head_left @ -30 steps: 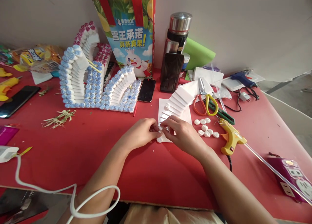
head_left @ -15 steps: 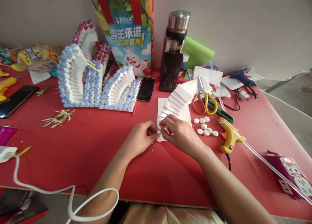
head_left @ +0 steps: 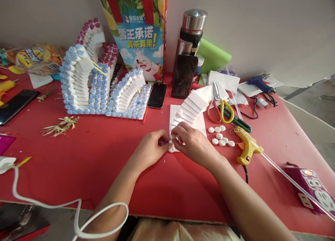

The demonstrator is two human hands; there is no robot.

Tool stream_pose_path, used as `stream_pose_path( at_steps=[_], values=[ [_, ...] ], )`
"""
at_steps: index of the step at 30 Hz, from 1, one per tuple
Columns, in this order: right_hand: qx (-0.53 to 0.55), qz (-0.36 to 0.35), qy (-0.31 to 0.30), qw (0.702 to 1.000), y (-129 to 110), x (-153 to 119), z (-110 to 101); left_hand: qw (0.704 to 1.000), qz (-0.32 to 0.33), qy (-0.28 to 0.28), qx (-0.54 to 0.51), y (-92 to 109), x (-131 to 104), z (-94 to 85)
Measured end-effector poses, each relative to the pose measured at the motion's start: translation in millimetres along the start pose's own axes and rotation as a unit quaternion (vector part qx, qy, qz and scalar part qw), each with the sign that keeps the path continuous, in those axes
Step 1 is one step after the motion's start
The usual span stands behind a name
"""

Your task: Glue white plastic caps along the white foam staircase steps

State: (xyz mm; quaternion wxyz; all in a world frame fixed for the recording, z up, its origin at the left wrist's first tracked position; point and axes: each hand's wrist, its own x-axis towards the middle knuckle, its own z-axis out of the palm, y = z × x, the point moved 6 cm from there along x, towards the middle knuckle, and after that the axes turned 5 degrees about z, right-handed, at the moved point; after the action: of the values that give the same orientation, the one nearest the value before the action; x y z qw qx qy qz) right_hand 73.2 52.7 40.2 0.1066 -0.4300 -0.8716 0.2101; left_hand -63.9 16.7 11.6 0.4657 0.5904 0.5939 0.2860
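Note:
My left hand (head_left: 154, 147) is closed in a pinch at the lower left corner of a white board (head_left: 201, 124), against a small white rosette (head_left: 171, 148). Just beside it, my right hand (head_left: 192, 143) has its fingers pressed together over the board; whatever lies between them is hidden. A curved row of white folded strips (head_left: 192, 106) stands on the board, with one white rosette (head_left: 179, 112) on its left side. Several loose white rosettes (head_left: 219, 136) lie right of the board.
Orange-and-yellow scissors (head_left: 220, 111) and a yellow glue gun (head_left: 246, 146) lie to the right. Behind stand a dark bottle (head_left: 184, 73) and a printed bag (head_left: 142, 42). Blue-and-white rosette models (head_left: 98, 90) and a phone (head_left: 157, 95) are at the left. A white cable (head_left: 47, 205) crosses the front left.
The view has shifted slightly. Both hands keep nearly the same pose at the board's corner, and no object has visibly been moved.

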Motion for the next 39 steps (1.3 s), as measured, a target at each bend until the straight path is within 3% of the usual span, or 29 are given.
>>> stream_pose_path(
  at_steps=[7, 13, 21, 30, 39],
  values=[
    [-0.026, -0.038, 0.016, 0.999, -3.6, -0.6, 4.4, 1.000, 0.015, 0.000, 0.009, 3.6, 0.1, -0.3],
    [0.023, -0.047, 0.003, 0.999, -2.9, -1.8, -1.0, 1.000, 0.016, 0.000, -0.001, 5.7, -0.4, -0.6],
    [-0.079, -0.087, 0.007, 0.993, -11.1, -1.3, 4.1, 1.000, 0.021, -0.004, 0.012, 1.7, 0.5, 1.3],
    [0.051, 0.009, -0.020, 0.998, -1.4, 1.8, -3.6, 1.000, 0.014, 0.003, 0.013, 4.9, -0.5, -1.2],
    [0.039, 0.035, -0.022, 0.998, -3.1, 6.2, -1.5, 0.999, 0.031, 0.004, 0.025, 5.9, 0.6, -1.4]
  ],
)
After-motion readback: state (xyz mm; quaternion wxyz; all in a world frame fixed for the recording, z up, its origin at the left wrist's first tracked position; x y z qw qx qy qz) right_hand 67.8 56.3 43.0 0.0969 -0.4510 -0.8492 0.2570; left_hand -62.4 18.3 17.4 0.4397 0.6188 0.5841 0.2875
